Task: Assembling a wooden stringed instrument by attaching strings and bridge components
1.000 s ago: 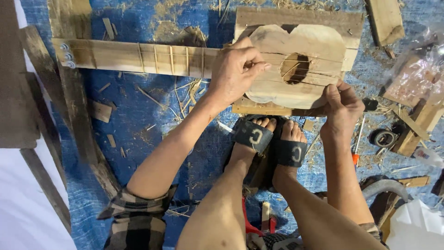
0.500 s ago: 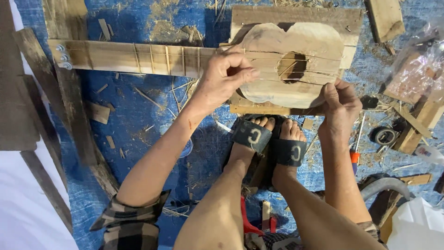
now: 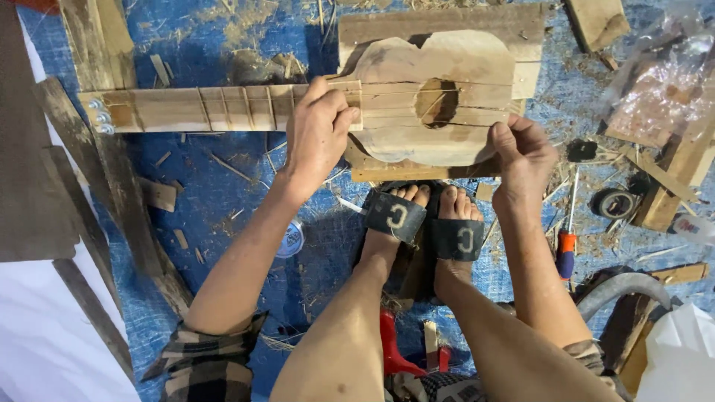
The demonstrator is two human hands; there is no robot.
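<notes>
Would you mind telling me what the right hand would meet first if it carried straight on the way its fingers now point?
The right hand points up the picture and already touches the lower edge of the wooden guitar body, so it would press onto that body first, near the round hole.

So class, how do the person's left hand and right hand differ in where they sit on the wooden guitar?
The left hand lies palm-down over the wooden guitar's neck joint; the right hand pinches the body's lower edge, fingers curled. Both touch the instrument.

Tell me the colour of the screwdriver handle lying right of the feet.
Orange with a blue end, on the screwdriver handle; the head view shows it.
</notes>
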